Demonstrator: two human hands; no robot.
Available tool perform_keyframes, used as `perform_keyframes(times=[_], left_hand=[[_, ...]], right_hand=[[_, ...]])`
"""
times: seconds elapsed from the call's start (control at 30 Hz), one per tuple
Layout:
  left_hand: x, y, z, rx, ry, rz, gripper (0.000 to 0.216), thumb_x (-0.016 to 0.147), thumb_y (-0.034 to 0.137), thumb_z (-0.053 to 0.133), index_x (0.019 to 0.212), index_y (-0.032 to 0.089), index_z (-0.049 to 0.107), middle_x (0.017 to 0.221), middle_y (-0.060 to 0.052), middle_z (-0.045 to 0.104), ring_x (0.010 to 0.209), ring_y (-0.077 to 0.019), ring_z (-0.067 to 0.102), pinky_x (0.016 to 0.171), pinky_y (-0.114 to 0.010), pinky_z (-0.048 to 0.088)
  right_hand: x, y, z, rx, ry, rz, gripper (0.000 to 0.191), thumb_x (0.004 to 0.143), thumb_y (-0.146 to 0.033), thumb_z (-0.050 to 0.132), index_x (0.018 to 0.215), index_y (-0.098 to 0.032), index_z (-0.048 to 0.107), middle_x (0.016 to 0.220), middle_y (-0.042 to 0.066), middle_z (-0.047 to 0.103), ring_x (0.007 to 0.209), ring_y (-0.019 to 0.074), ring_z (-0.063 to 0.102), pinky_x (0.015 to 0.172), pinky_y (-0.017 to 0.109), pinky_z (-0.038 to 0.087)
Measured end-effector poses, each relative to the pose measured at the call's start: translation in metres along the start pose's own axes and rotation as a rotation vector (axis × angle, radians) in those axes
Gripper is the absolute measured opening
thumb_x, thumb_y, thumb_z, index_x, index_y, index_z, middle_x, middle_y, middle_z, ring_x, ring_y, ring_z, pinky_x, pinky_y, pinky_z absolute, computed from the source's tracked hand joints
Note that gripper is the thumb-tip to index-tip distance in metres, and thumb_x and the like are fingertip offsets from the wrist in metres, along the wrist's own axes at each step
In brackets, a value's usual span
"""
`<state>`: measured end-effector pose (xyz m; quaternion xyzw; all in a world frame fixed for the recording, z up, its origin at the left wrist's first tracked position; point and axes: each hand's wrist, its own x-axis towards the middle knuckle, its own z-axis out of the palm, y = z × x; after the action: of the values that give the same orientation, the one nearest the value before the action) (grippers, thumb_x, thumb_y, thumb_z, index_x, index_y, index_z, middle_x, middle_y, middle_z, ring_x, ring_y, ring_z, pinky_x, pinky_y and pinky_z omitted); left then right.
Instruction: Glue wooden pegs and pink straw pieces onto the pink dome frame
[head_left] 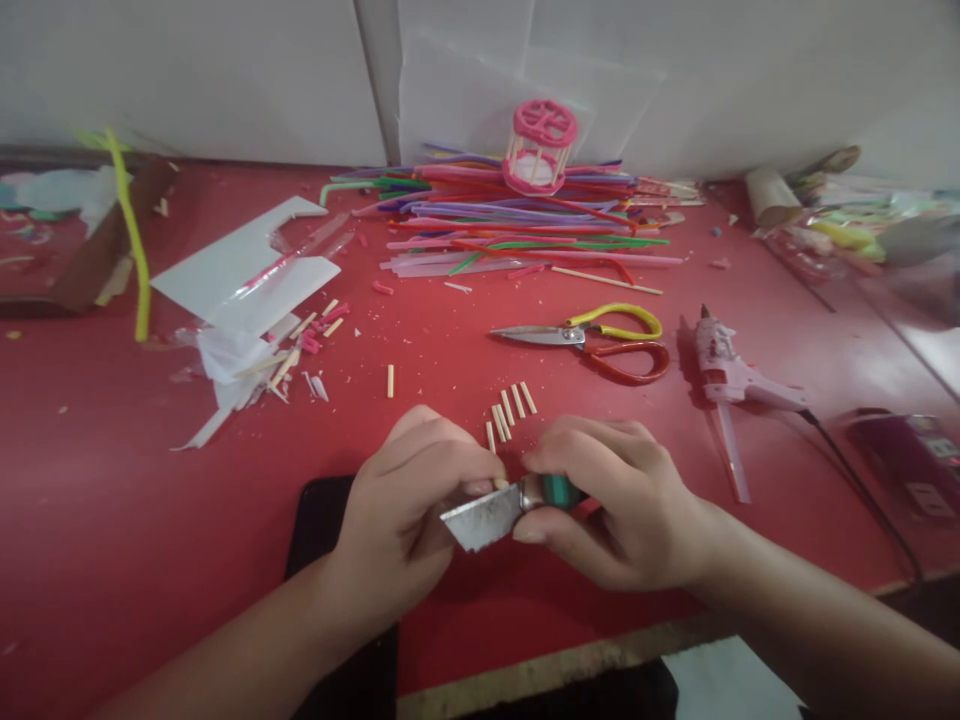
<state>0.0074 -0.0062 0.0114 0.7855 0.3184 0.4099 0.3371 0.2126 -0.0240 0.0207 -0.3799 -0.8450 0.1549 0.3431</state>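
Gripped in my right hand [626, 500] is a knife [484, 517] with a green handle and a wide metal blade pointing left. My left hand [416, 510] is closed around a small wooden stick [500, 484], whose pale end shows at the fingertips. The blade lies against or just beside that end; most of the stick is hidden by my fingers. Several short cut stick pieces [508, 408] lie on the red table just beyond my hands. One more piece [390, 381] rests apart, farther left.
Scissors [581, 338] and a pink glue gun [724, 365] lie to the right. Coloured pipe cleaners [525, 215] and a small pink round cage [538, 148] are at the back. White card [247, 265] and scraps sit left. A black phone-like slab [322, 520] lies under my left wrist.
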Motion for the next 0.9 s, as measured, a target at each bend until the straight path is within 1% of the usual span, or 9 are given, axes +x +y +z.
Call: perform_keyframes(times=[0.17,0.23,0.3,0.4,0.5,0.63,0.73,0.83,0.9], left_hand=[[-0.001,0.0,-0.002,0.003,0.012,0.024,0.022,0.085,0.003,0.056,0.078,0.024,0.055,0.072,0.001,0.065,0.067,-0.0156,0.058,0.063,-0.03,0.046],[-0.002,0.001,-0.002,-0.022,-0.019,0.08,0.024,0.086,0.0,0.052,0.08,0.023,0.056,0.07,0.002,0.064,0.066,-0.0148,0.058,0.067,-0.031,0.048],[-0.003,0.001,-0.001,-0.05,-0.032,0.124,0.026,0.09,0.0,0.047,0.084,0.023,0.058,0.069,0.001,0.063,0.065,-0.0143,0.058,0.069,-0.031,0.049],[-0.004,-0.002,0.001,-0.033,0.05,0.025,0.025,0.098,0.007,0.045,0.09,0.023,0.062,0.074,-0.001,0.066,0.068,-0.0156,0.059,0.065,-0.03,0.05],[-0.004,-0.005,0.003,-0.043,0.094,-0.072,0.02,0.101,0.017,0.049,0.093,0.024,0.066,0.079,-0.002,0.07,0.072,-0.0159,0.061,0.064,-0.028,0.05],[-0.006,-0.007,0.005,-0.084,0.116,-0.141,0.016,0.101,0.02,0.054,0.097,0.025,0.068,0.084,-0.002,0.072,0.075,-0.0147,0.065,0.069,-0.027,0.053],[-0.006,-0.008,0.007,-0.133,0.114,-0.218,0.013,0.099,0.02,0.056,0.098,0.024,0.069,0.088,-0.002,0.074,0.079,-0.0148,0.069,0.074,-0.027,0.057],[-0.005,-0.009,0.01,-0.231,0.1,-0.294,0.01,0.098,0.021,0.06,0.097,0.023,0.069,0.089,-0.001,0.076,0.083,-0.0139,0.073,0.078,-0.025,0.058],[-0.004,-0.01,0.012,-0.328,0.078,-0.347,0.008,0.097,0.022,0.062,0.098,0.024,0.07,0.089,-0.001,0.077,0.084,-0.0131,0.074,0.079,-0.023,0.059]], right_hand=[[0.001,0.0,0.001,-0.035,0.022,0.003,0.03,0.098,-0.044,0.055,0.083,-0.019,0.054,0.064,-0.001,0.06,0.054,0.0117,0.053,0.05,0.025,0.041],[0.002,0.009,-0.004,-0.071,0.064,0.075,0.027,0.099,-0.041,0.055,0.083,-0.02,0.055,0.064,-0.002,0.06,0.052,0.0105,0.053,0.049,0.024,0.04],[0.001,0.02,-0.011,-0.131,0.167,0.218,0.021,0.098,-0.036,0.056,0.084,-0.021,0.055,0.062,-0.004,0.058,0.048,0.0091,0.048,0.045,0.023,0.036],[0.0,0.031,-0.02,-0.156,0.328,0.331,0.018,0.097,-0.036,0.059,0.085,-0.022,0.055,0.062,-0.004,0.056,0.046,0.0095,0.044,0.044,0.025,0.034],[0.001,0.03,-0.019,-0.101,0.296,0.271,0.02,0.097,-0.037,0.057,0.085,-0.022,0.055,0.065,-0.003,0.058,0.049,0.0096,0.047,0.047,0.024,0.038],[0.003,0.025,-0.01,-0.105,0.216,0.203,0.022,0.097,-0.042,0.056,0.089,-0.022,0.056,0.071,-0.001,0.063,0.059,0.0114,0.056,0.055,0.023,0.046],[0.001,0.024,-0.005,-0.112,0.202,0.172,0.015,0.091,-0.034,0.065,0.093,-0.021,0.058,0.074,-0.001,0.065,0.058,0.0111,0.058,0.055,0.022,0.047],[-0.001,0.023,-0.001,-0.104,0.175,0.043,0.013,0.088,-0.02,0.067,0.099,-0.021,0.061,0.077,-0.001,0.07,0.061,0.0111,0.063,0.057,0.022,0.049],[-0.002,0.022,0.002,-0.088,0.128,-0.081,0.021,0.09,-0.023,0.067,0.11,-0.02,0.061,0.078,0.001,0.072,0.065,0.0131,0.066,0.059,0.024,0.052]])
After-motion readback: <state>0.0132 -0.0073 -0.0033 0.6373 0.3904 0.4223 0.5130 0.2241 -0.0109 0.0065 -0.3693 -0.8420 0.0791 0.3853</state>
